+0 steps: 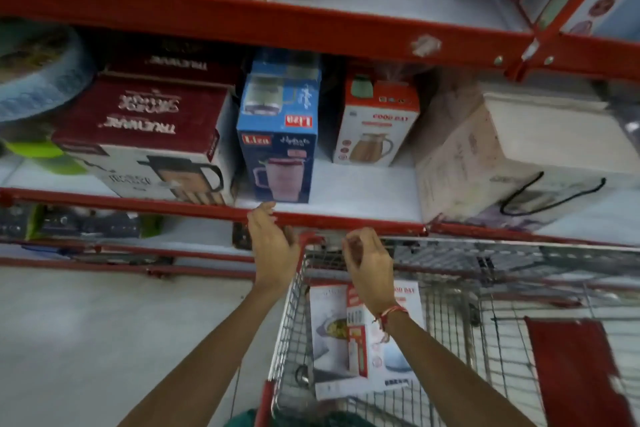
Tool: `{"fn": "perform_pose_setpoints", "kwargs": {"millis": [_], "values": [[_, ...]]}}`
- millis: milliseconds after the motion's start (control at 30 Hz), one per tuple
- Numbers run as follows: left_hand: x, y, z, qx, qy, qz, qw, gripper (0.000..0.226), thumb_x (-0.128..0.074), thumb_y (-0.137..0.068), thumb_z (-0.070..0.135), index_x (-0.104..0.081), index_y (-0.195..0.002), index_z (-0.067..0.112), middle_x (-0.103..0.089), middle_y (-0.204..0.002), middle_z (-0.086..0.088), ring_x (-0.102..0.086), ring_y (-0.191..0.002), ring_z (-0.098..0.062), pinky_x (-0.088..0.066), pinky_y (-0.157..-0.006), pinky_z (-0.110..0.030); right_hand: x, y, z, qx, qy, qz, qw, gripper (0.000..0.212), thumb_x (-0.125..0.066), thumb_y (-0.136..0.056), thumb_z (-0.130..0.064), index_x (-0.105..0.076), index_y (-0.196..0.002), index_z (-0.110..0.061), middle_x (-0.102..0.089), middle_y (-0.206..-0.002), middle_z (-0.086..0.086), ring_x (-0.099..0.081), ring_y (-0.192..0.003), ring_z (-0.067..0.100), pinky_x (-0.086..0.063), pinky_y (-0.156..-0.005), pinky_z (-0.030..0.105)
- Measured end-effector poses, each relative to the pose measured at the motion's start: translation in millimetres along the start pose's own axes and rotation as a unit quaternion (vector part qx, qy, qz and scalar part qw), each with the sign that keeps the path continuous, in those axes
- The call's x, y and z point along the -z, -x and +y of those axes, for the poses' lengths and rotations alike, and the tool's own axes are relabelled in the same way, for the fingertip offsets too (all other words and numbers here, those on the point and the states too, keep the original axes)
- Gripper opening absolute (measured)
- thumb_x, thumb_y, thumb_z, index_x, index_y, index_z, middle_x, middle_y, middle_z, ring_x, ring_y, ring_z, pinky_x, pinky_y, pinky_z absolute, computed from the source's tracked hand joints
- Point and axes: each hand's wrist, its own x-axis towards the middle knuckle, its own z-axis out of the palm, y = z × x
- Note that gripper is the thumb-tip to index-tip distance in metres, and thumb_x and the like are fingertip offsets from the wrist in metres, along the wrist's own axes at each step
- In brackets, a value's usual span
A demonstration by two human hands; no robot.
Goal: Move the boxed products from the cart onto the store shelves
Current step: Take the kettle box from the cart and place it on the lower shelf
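Note:
A blue boxed jug stands upright at the front of the middle shelf, between a maroon-and-white box and a red-and-white flask box. My left hand is open just below the blue box, its fingertips at the shelf's red front rail. My right hand hovers with curled, empty fingers over the wire cart. In the cart lie a white boxed product and a red-and-white box, partly hidden by my right forearm.
A large pale carton with a black cord fills the shelf's right side. Bare shelf lies between the flask box and this carton. The upper shelf holds more boxes. A red cloth lies in the cart's right part. Grey floor is at the left.

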Motion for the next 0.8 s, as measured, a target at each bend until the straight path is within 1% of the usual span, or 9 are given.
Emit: {"fn": "perform_pose_setpoints", "kwargs": {"millis": [133, 267, 333, 400, 467, 567, 667, 733, 800], "values": [[-36, 61, -11, 0.051, 0.001, -0.179, 0.983, 0.030, -0.060, -0.076, 0.001, -0.052, -0.104, 0.010, -0.057, -0.106, -0.012, -0.058, -0.094, -0.024, -0.053, -0.079, -0.032, 8, 54, 61, -0.101, 0.054, -0.036, 0.993, 0.015, -0.059, -0.090, -0.017, -0.057, -0.103, -0.010, -0.062, -0.107, 0.011, -0.059, -0.099, 0.028, -0.055, -0.082, 0.045], [-74, 120, -20, 0.189, -0.009, -0.375, 0.908, 0.021, -0.058, -0.087, 0.012, -0.055, -0.106, 0.007, -0.062, -0.105, -0.001, -0.061, -0.086, -0.016, -0.051, -0.057, -0.015, 21, 93, 129, -0.358, 0.097, -0.115, 0.921, 0.066, -0.069, -0.081, -0.033, -0.040, -0.133, -0.003, -0.046, -0.133, 0.018, -0.039, -0.127, 0.039, -0.033, -0.107, 0.048], [-88, 143, -24, 0.227, -0.036, -0.441, 0.868, 0.025, -0.057, -0.088, 0.020, -0.058, -0.109, 0.007, -0.066, -0.110, -0.004, -0.063, -0.095, -0.022, -0.054, -0.073, -0.029, 31, 102, 143, -0.467, 0.026, -0.161, 0.869, 0.061, -0.068, -0.082, -0.038, -0.045, -0.127, -0.004, -0.057, -0.121, 0.017, -0.052, -0.117, 0.035, -0.042, -0.100, 0.046], [-97, 159, -24, 0.258, -0.035, -0.486, 0.834, 0.027, -0.054, -0.090, 0.020, -0.060, -0.112, 0.008, -0.064, -0.120, -0.011, -0.060, -0.107, -0.028, -0.050, -0.092, -0.038, 40, 108, 144, -0.492, -0.044, -0.215, 0.842, 0.020, -0.063, -0.087, -0.030, -0.058, -0.093, -0.011, -0.063, -0.079, 0.006, -0.060, -0.074, 0.022, -0.048, -0.068, 0.036], [-99, 168, -22, 0.284, -0.034, -0.492, 0.822, 0.031, -0.054, -0.090, 0.018, -0.058, -0.119, 0.008, -0.060, -0.125, -0.014, -0.059, -0.111, -0.031, -0.050, -0.092, -0.038, 43, 112, 141, -0.487, -0.064, -0.217, 0.844, 0.013, -0.062, -0.088, -0.024, -0.058, -0.084, -0.012, -0.061, -0.073, 0.003, -0.054, -0.062, 0.015, -0.047, -0.058, 0.033], [-87, 168, -22, 0.284, -0.055, -0.452, 0.844, 0.037, -0.061, -0.086, 0.020, -0.058, -0.120, 0.008, -0.061, -0.125, -0.015, -0.064, -0.106, -0.031, -0.057, -0.082, -0.035, 49, 111, 128, -0.488, -0.104, -0.202, 0.843, 0.032, -0.065, -0.086, -0.022, -0.049, -0.110, -0.008, -0.062, -0.088, 0.005, -0.062, -0.079, 0.022, -0.055, -0.072, 0.040], [-55, 159, -25, 0.300, -0.005, -0.437, 0.848, 0.035, -0.066, -0.081, 0.011, -0.062, -0.115, 0.004, -0.066, -0.119, -0.017, -0.068, -0.099, -0.032, -0.060, -0.076, -0.047, 62, 112, 106, -0.464, -0.114, -0.222, 0.850, 0.039, -0.068, -0.085, -0.024, -0.045, -0.114, -0.012, -0.066, -0.100, 0.009, -0.067, -0.093, 0.031, -0.058, -0.082, 0.051], [-26, 154, -19, 0.306, 0.039, -0.412, 0.857, 0.035, -0.069, -0.079, 0.006, -0.063, -0.113, 0.003, -0.067, -0.117, -0.016, -0.070, -0.095, -0.030, -0.060, -0.071, -0.050, 72, 113, 89, -0.429, -0.124, -0.223, 0.867, 0.040, -0.068, -0.085, -0.021, -0.046, -0.116, -0.012, -0.066, -0.108, 0.009, -0.067, -0.096, 0.030, -0.061, -0.075, 0.047], [0, 147, -10, 0.306, 0.073, -0.392, 0.865, 0.036, -0.069, -0.078, 0.004, -0.063, -0.113, 0.003, -0.068, -0.115, -0.016, -0.071, -0.087, -0.026, -0.062, -0.066, -0.042, 80, 115, 76, -0.397, -0.142, -0.223, 0.879, 0.037, -0.067, -0.085, -0.017, -0.046, -0.115, -0.012, -0.065, -0.111, 0.006, -0.066, -0.098, 0.029, -0.061, -0.067, 0.039]]}}
